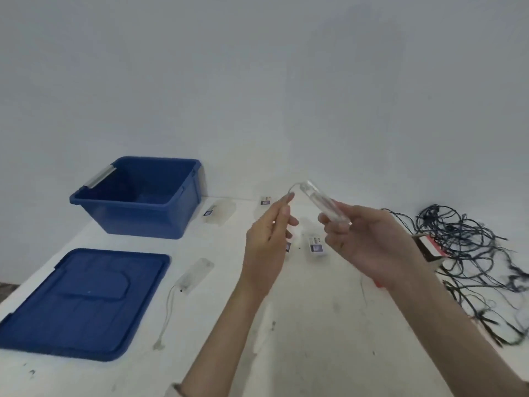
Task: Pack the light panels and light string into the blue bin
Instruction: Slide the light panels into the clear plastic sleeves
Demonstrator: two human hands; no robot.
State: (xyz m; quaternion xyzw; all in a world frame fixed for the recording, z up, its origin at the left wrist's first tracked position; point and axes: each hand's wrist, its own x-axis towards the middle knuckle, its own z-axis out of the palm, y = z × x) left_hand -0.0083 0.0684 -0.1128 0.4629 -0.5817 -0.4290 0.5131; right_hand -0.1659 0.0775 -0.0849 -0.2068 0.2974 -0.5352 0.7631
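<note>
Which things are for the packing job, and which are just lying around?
For the job: blue bin, held light panel, loose light panels, light string.
Just lying about: blue lid, red-and-white box under the string.

A plain, pale wall (257, 81) is seen at the back, filling the top half of the view. A white table (315, 353) is set right against it. Small dark marks are dotted over the table top. A bit of dark floor (6, 290) is seen at the left edge. The light is soft.
</note>
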